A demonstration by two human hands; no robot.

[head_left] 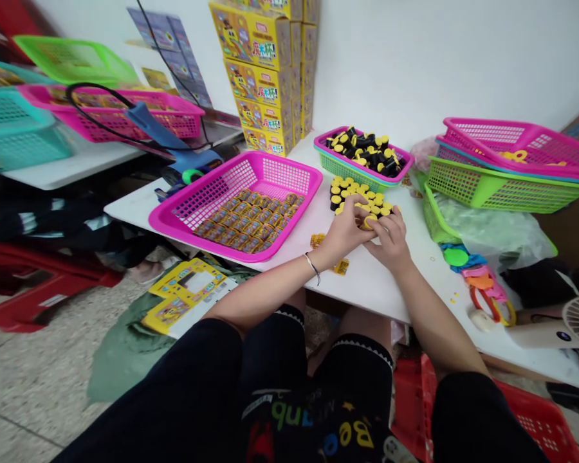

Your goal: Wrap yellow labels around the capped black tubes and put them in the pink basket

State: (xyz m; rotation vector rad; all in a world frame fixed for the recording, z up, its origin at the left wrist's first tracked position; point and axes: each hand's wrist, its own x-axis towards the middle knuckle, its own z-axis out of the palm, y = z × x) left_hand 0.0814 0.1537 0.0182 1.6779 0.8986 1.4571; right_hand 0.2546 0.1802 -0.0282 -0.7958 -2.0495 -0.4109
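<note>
Now | left hand (348, 226) grip closed on yellow cap (369, 222) | right hand (392, 239) grip likewise

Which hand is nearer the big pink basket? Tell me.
Left. The left hand lies just right of the big pink basket, apart from it; the right hand sits farther right, beyond the left.

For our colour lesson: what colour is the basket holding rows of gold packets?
The basket is bright pink, in the head view.
</note>
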